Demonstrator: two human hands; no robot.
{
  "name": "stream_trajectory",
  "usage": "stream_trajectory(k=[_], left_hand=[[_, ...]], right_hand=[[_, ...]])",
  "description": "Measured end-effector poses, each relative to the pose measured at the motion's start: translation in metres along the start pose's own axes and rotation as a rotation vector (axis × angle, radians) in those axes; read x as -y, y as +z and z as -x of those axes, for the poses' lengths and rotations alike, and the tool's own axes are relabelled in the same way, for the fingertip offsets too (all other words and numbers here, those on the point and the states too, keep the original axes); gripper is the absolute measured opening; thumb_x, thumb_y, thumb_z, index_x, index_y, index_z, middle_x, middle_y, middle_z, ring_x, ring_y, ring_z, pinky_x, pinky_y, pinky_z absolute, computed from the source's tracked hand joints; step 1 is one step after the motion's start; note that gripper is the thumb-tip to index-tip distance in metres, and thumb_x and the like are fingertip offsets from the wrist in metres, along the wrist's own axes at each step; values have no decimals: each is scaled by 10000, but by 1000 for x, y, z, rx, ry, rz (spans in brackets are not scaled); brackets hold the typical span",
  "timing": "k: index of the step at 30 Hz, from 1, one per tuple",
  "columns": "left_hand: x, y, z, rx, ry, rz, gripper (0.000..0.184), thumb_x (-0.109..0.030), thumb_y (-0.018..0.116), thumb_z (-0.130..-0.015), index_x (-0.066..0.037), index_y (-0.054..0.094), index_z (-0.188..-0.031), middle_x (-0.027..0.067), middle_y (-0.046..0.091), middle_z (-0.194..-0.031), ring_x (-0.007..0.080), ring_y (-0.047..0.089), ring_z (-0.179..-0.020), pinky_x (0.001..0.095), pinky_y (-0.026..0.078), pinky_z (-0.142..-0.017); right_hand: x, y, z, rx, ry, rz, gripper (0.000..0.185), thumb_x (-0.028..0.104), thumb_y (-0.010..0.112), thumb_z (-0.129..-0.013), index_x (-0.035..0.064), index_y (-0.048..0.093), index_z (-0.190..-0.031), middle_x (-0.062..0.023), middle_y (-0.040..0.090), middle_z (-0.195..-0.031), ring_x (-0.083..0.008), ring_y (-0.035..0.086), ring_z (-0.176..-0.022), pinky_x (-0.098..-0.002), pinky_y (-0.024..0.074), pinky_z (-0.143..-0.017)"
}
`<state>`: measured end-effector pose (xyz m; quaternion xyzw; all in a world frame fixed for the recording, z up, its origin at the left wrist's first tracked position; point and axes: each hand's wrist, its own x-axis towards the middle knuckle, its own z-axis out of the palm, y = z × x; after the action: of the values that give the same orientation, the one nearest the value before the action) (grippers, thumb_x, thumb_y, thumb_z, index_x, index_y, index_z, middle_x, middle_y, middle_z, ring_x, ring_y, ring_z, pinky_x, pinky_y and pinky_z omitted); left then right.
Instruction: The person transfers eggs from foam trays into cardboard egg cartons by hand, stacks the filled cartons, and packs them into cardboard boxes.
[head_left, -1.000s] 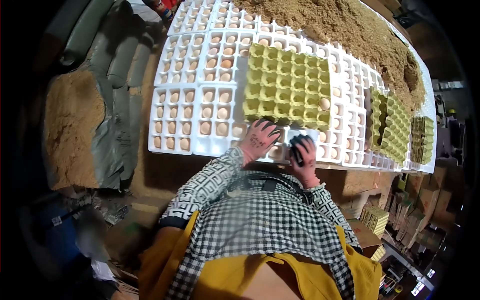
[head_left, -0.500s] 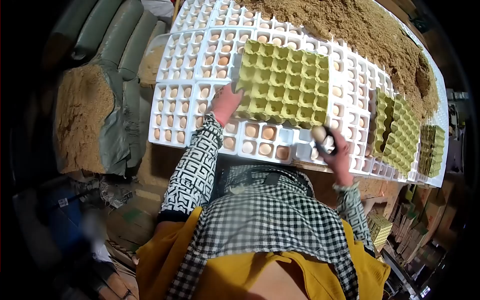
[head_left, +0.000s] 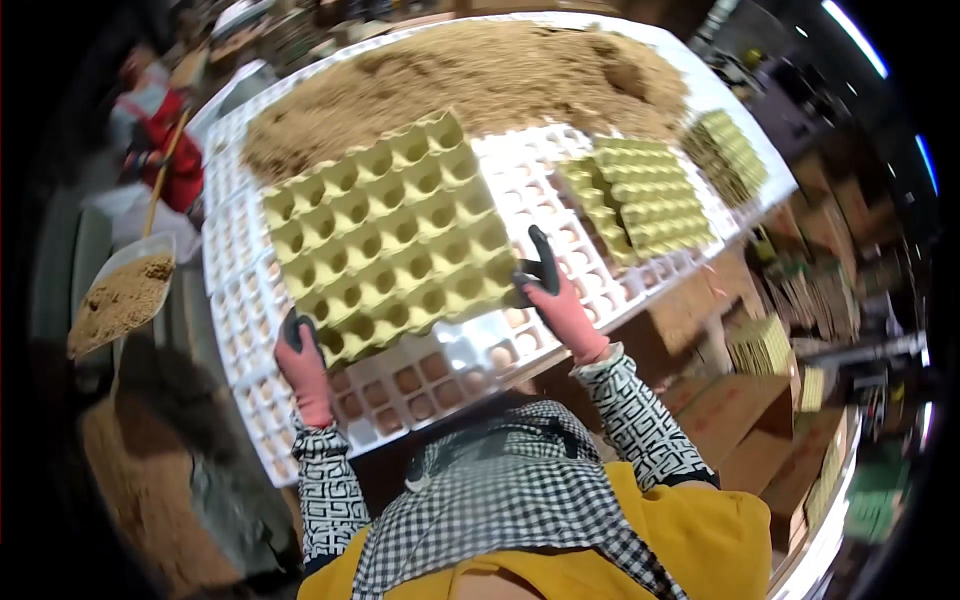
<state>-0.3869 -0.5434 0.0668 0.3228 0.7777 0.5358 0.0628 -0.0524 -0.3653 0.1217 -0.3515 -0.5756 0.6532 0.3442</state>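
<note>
Left hand [head_left: 303,364]: pinching tray [head_left: 385,240] near its closest left corner; right hand [head_left: 556,303]: digits spread, touching the right edge.
Tray over white racks [head_left: 452,345], touching or apart, cannot tell; step in hand apparently steadying or shifting it; next move likely calling for even support; tray cells without visible eggs; eggs [head_left: 407,380] in many rack slots; more trays [head_left: 655,200] to the right.

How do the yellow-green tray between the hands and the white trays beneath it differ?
The yellow-green tray shows empty rounded cups; the white trays have squarish pockets, many holding eggs. The yellow-green tray is between the left hand and right hand, above the white trays, which lie side by side. Both are divided into rows.
</note>
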Motion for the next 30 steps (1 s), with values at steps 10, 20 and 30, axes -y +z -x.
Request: stream_trajectory(k=[10,20,30], left_hand=[[-145,196,-30,692,27,874,362,-120,448,-995,3,531,-1324,109,622,-1227,155,632,-980,271,502,-841],[-222,462,63,791,-101,271,716,-474,662,-863,65,472,-1294,297,617,-1159,364,621,-1070,392,478,-913],[-216,509,78,783,-409,125,607,-370,717,-784,70,549,-1167,225,666,-1076,321,652,-988,382,492,-859]], right_hand=[[5,-179,26,-648,-339,530,378,-28,519,-840,-7,621,-1204,-98,679,-1126,-166,632,-1025,-287,469,-928],[-73,-263,-18,-729,-46,686,394,198,646,-872,2,608,-1212,-228,657,-1093,-324,647,-983,-368,501,-845],[-85,-308,3,-493,-9,-45,583,99,613,-916,29,376,-1445,-133,462,-1420,-173,503,-1189,-298,421,-983]])
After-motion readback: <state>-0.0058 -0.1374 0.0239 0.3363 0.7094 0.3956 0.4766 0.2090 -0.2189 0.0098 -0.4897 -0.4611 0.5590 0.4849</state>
